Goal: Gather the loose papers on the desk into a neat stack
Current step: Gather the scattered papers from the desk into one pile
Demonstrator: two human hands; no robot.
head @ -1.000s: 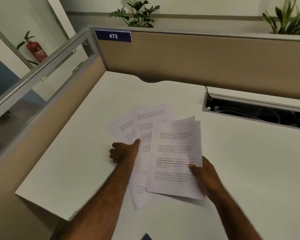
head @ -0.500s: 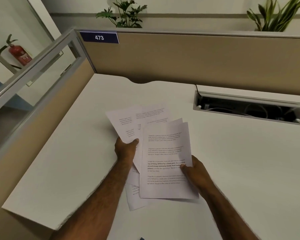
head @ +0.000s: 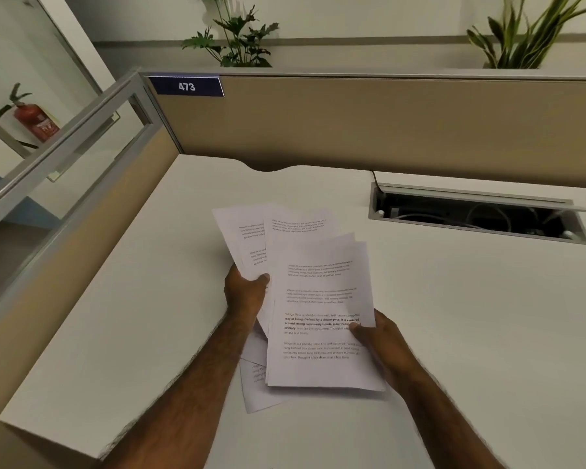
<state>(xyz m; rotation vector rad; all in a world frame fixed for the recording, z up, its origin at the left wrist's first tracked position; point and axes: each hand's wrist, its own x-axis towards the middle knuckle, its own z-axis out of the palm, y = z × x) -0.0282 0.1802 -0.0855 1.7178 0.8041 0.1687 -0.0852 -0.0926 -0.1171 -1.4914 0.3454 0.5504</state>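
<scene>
Several white printed papers (head: pixel 318 299) are fanned out above the white desk (head: pixel 149 316), overlapping unevenly. My left hand (head: pixel 246 292) grips the left sheets (head: pixel 247 238) from the side, thumb on top. My right hand (head: pixel 376 343) pinches the top sheets at their right edge, thumb pressed on the text. One lower sheet (head: pixel 254 390) pokes out at the bottom left, partly covered by the top pages. I cannot tell whether it rests on the desk.
An open cable tray (head: pixel 477 218) with wires is sunk into the desk at the right. Beige partition panels (head: pixel 352 130) close the back and left sides, with a "473" label (head: pixel 186 86). Plants (head: pixel 237 38) stand behind the partition.
My left hand went from resting flat on the left sheets to gripping them, lifting them. The fan of papers has drawn closer together. The camera view shifted.
</scene>
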